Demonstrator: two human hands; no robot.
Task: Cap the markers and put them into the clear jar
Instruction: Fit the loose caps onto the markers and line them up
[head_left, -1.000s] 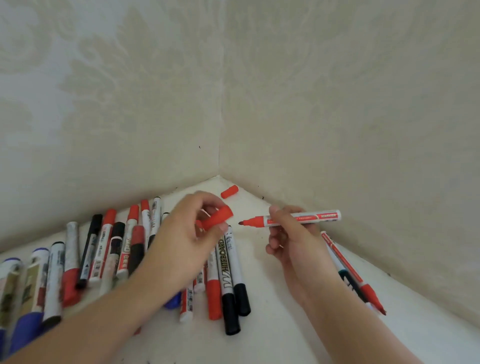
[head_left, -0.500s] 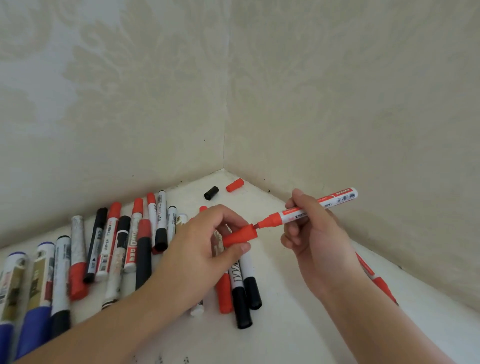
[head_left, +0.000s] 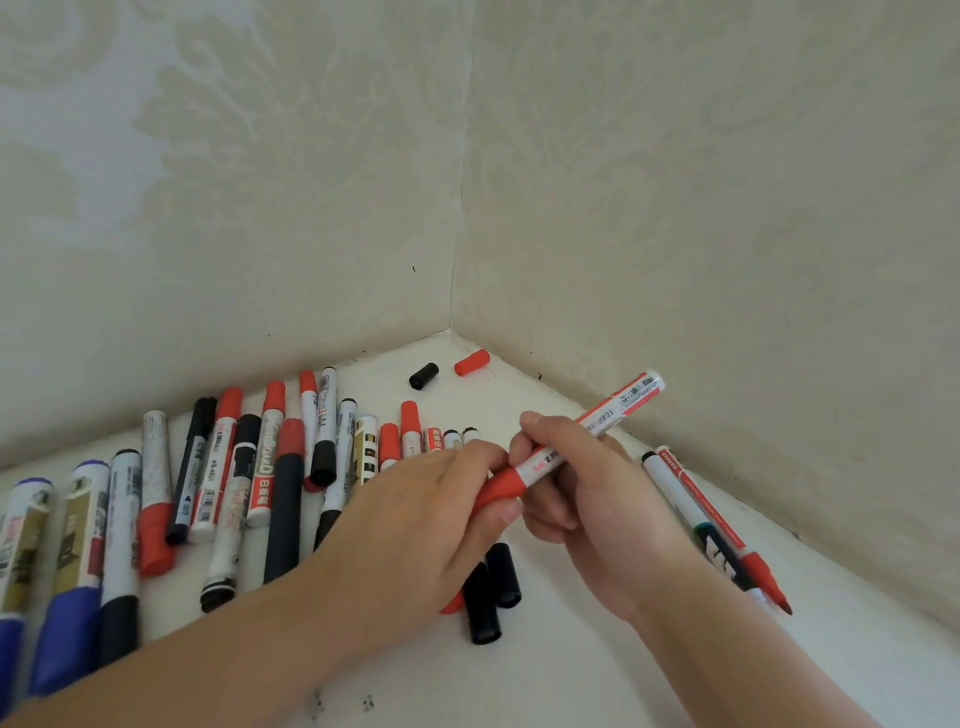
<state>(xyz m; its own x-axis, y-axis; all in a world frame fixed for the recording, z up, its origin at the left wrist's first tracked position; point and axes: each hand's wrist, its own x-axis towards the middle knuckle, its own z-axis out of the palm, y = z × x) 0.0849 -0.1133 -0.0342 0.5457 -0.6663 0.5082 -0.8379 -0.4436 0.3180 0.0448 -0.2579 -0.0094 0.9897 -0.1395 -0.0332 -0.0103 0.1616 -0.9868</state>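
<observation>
Red cap (head_left: 500, 487) sits on the marker (head_left: 597, 426), left hand (head_left: 415, 525) pinching the cap, right hand (head_left: 597, 499) gripping the barrel.

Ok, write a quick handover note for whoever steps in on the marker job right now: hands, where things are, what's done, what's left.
Left hand: pinching the red cap on the tip end of the slim red marker.
Right hand: gripping that marker's white barrel, tail end pointing up toward the right wall.
Cap looks on; whether it is fully seated cannot be told.
Table: a row of markers along the left wall, two slim markers by the right wall, a loose black cap and a loose red cap in the corner.
The clear jar is not in view.
Left: jar this marker, cap and jar the rest.
</observation>
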